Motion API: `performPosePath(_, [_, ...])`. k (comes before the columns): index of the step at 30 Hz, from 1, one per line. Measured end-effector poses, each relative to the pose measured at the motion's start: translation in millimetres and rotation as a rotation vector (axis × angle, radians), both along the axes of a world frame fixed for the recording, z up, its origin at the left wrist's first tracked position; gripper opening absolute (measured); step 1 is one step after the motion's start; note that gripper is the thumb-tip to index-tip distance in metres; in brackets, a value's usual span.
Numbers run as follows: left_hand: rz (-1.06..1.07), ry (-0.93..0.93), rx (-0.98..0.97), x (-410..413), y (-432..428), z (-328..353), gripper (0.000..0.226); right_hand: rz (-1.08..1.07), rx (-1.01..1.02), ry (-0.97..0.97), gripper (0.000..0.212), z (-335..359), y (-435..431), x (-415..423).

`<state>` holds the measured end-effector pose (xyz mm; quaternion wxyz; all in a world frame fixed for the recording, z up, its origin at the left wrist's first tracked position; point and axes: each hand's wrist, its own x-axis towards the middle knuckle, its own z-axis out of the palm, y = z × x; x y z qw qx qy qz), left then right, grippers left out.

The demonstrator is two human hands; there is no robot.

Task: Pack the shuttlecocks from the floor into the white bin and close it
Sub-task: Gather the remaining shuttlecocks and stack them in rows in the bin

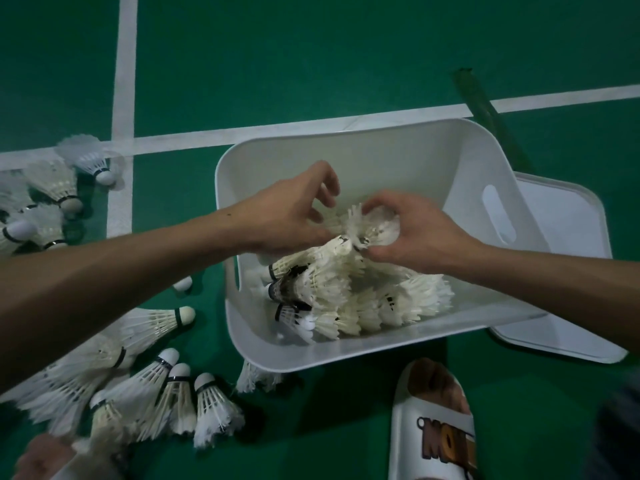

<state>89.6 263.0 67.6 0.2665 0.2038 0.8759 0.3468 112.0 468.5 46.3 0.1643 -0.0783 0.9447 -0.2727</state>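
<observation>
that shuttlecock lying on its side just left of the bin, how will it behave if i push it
Probably very light: the shuttlecock is mostly thin feathers on a small cork tip. Its cone shape would likely roll in a curve, not slide straight. The feathers look delicate, so squeezing may bend them.

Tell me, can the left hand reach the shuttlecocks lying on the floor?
Probably yes. The left hand hovers over the white bin, seemingly holding nothing, and the floor shuttlecocks lie uncovered just left of it, with nothing between. The right hand pinches a shuttlecock.
</observation>
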Motion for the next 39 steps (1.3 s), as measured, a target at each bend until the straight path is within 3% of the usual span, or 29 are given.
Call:
performPosePath(4, [-0.293,-0.049,-0.355,-0.2,-3.3,-12.2,0.051,-0.106,-0.058,-0.081,0.045,-9.8,14.4,6.7])
performPosePath(7, [-0.460,-0.049,-0.452,1.4,3.7,-15.3,0.055,-0.136,-0.131,-0.176,0.048,-13.7,14.6,13.2])
performPosePath(11, [-0.486,-0.046,-0.467,0.6,8.5,-17.7,0.045,-0.096,-0.192,-0.253,0.051,-20.9,4.6,22.7])
performPosePath(17, [-0.478,-0.099,-0.471,0.8,3.1,-19.9,0.047,0.176,0.147,-0.295,0.056,-22.7,-0.7,22.4])
performPosePath(22, [-0.480,-0.125,-0.469,-0.6,2.8,-20.2,0.050,0.215,0.215,-0.288,0.038,-12.0,-1.0,15.9])
performPosePath(29, [-0.486,-0.126,-0.465,-1.3,1.9,-19.3,0.050,0.085,0.057,-0.349,0.073,-11.5,-7.1,20.6])
performPosePath(34, [-0.496,-0.117,-0.478,-2.1,2.8,-19.2,0.049,0.139,0.146,-0.249,0.059,-16.3,-18.0,23.8])
performPosePath(39, [-0.511,-0.114,-0.491,-3.2,2.1,-20.4,0.051,0.181,0.186,-0.223,0.059,-24.1,-21.4,25.1])
